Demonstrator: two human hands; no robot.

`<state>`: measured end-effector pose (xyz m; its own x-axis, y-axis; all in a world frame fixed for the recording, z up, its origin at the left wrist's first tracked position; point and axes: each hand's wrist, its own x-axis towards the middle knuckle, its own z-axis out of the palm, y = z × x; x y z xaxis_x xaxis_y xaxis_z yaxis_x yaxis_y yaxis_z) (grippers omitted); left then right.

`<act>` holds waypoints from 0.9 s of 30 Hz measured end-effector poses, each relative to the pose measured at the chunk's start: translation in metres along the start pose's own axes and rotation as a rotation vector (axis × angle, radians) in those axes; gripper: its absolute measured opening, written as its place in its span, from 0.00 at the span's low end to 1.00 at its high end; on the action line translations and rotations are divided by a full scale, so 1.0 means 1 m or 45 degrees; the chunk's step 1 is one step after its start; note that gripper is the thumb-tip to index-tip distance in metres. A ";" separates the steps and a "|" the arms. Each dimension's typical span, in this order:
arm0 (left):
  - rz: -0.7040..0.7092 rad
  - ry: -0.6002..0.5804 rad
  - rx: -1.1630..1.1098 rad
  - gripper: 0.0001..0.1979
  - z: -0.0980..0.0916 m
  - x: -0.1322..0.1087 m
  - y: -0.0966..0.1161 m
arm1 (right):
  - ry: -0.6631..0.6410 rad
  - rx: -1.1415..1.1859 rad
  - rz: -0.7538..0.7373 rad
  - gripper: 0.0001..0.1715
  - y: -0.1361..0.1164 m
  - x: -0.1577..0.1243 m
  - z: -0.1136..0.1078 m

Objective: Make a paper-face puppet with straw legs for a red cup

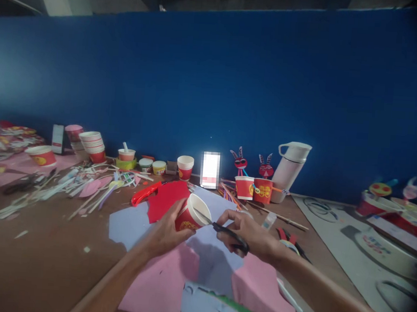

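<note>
My left hand [170,231] is wrapped round a red paper cup [187,216] with a white inside and yellow print, tilted with its mouth toward the right. In my right hand [241,233] is a pair of black-handled scissors [230,235]. Their metal blades point left and reach to the cup's mouth, over the rim. Whether the blades bite into the paper I cannot tell. Below both hands lie sheets of lilac paper [216,264], pink paper [161,285] and red paper [169,196].
A red utility knife [146,193] lies behind the left hand. Stacked cups [185,166], a lit phone screen [210,170], two cups with rabbit figures [244,187] and a white thermos [290,173] stand along the blue wall [213,81]. Paper strips [65,185] litter the left.
</note>
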<state>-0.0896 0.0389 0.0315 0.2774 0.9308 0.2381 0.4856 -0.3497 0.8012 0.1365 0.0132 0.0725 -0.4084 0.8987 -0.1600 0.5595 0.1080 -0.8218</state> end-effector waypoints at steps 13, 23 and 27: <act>0.032 -0.038 0.056 0.35 0.001 0.000 0.000 | 0.223 -0.659 -0.191 0.13 -0.012 -0.015 0.005; -0.012 -0.045 0.128 0.37 0.003 0.004 -0.008 | -0.017 -0.119 0.015 0.13 0.005 -0.001 0.000; -0.037 -0.063 0.150 0.37 0.004 0.004 -0.010 | 0.031 -0.282 -0.021 0.12 -0.003 -0.006 0.000</act>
<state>-0.0897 0.0455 0.0223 0.3013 0.9352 0.1860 0.5870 -0.3356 0.7368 0.1375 0.0074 0.0764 -0.4032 0.9055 -0.1321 0.6988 0.2115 -0.6834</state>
